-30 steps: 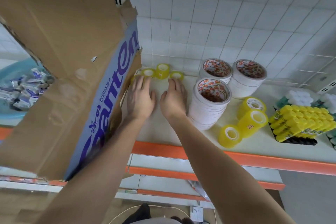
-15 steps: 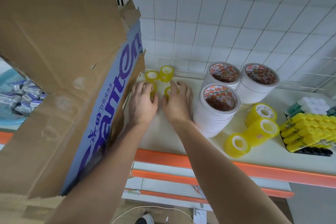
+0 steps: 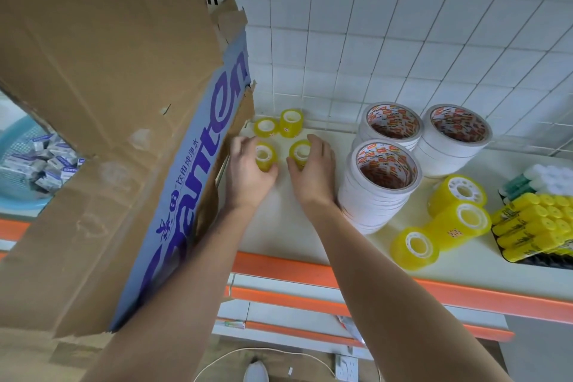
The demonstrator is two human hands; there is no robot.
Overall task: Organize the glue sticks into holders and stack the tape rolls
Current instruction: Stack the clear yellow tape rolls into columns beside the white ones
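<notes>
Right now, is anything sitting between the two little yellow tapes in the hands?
No. The head view shows bare shelf between the left hand's roll and the right hand's roll.

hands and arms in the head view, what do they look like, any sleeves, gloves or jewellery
Both forearms are bare up to the picture's bottom edge, with no sleeve in sight. The left hand and right hand wear no gloves. No ring, watch or wristband shows on either, and there are no markings.

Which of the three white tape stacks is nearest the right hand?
The front stack of white tape rolls, beside the right hand. The other two white stacks stand behind it by the grid wall.
</notes>
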